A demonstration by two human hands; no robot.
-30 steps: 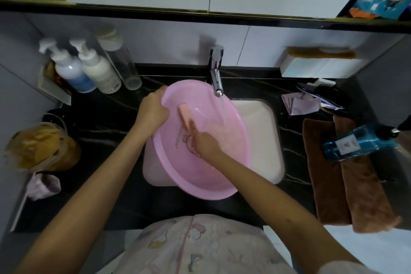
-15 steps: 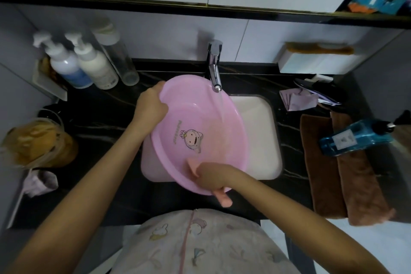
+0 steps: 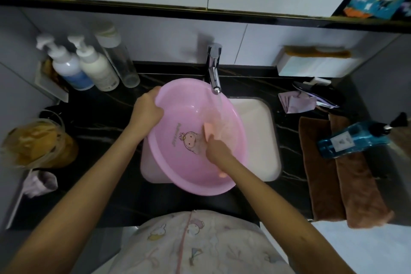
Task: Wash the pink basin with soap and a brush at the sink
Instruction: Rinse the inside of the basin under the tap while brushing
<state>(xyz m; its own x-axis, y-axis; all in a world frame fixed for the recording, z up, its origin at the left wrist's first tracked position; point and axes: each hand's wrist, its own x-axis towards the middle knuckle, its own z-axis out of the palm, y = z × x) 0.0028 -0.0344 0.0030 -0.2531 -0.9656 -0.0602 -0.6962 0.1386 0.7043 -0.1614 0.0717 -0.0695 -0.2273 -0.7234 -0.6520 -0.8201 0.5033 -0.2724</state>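
The pink basin [image 3: 178,115] sits tilted over the white sink [image 3: 255,131], with a cartoon face printed on its inside bottom. My left hand [image 3: 145,110] grips its far left rim. My right hand [image 3: 216,148] is inside the basin, closed on a pale pink brush [image 3: 209,131] whose head presses the bottom right of the cartoon. The brush handle sticks out below my wrist. Water runs from the chrome tap [image 3: 214,73] onto the basin's right inner wall.
Two pump bottles [image 3: 89,66] and a clear bottle [image 3: 124,62] stand at the back left. A jar [image 3: 37,142] sits at the left. On the right lie brown towels [image 3: 333,176], a blue bottle [image 3: 353,140], a white box [image 3: 315,64] and crumpled paper [image 3: 297,102].
My right hand has moved the brush from the basin's near rim back up into the middle of the bottom. My left hand has kept its hold on the rim.
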